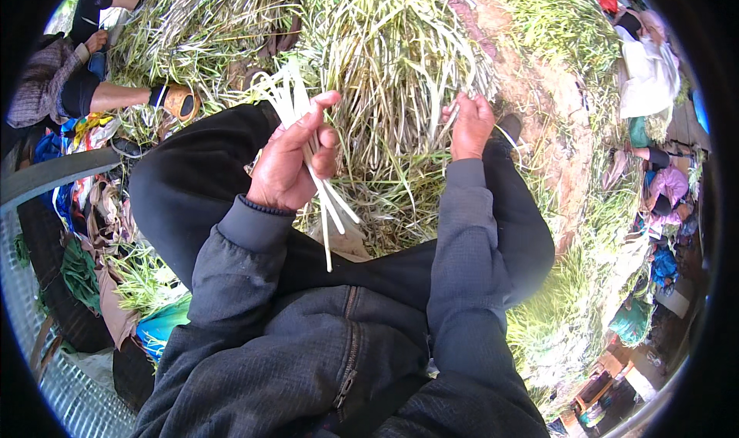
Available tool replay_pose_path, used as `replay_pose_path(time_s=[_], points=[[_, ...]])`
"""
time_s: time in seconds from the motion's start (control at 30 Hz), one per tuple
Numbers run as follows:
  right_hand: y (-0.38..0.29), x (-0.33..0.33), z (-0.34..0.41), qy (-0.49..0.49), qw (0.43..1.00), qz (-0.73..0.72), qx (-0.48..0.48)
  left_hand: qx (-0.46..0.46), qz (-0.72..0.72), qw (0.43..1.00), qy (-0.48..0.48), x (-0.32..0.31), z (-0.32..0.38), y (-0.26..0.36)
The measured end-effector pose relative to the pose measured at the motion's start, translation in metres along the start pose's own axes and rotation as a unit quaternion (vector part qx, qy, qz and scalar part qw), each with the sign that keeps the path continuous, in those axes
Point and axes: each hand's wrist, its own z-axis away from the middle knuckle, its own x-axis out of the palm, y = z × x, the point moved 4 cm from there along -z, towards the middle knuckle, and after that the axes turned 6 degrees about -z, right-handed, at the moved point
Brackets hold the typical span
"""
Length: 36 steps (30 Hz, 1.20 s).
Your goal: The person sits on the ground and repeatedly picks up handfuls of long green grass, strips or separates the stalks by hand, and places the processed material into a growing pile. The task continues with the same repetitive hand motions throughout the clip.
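Note:
My left hand (294,161) is closed around a small bunch of pale, leek-like stalks (330,198). Their cut-looking ends point down towards my lap, and the upper parts fan out above the thumb. To the right, my right hand (472,127) pinches a thin stalk (452,119) between thumb and fingers, at the right side of a large heap. That heap of long green-and-white stalks (384,86) lies between my bent legs, its whitish ends towards me. My right fingertips are partly hidden behind the hand.
More green stalks lie at the upper left (190,28) and along the right (577,299). A person's foot in an orange clog (180,102) rests at the left, near a curved grey bar (58,175). Other people sit at the far right, by a green bag (632,322).

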Motion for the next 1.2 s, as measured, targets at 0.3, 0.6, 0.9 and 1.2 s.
replay_pose_path(time_s=[0.3, 0.6, 0.9, 1.2], points=[[-0.035, 0.064, 0.147, -0.209, 0.976, 0.05, 0.038, 0.023, -0.181, 0.965, 0.187, -0.024, -0.011, -0.016], [0.003, 0.076, 0.196, -0.281, 0.942, 0.182, -0.025, 0.092, -0.221, 0.953, 0.186, -0.034, -0.007, -0.016], [0.016, 0.073, 0.185, -0.315, 0.916, 0.248, -0.019, 0.107, -0.237, 0.946, 0.195, -0.039, -0.008, -0.014], [0.028, 0.079, 0.151, -0.314, 0.927, -0.014, 0.206, 0.057, -0.33, 0.921, 0.2, -0.033, -0.01, -0.028]])
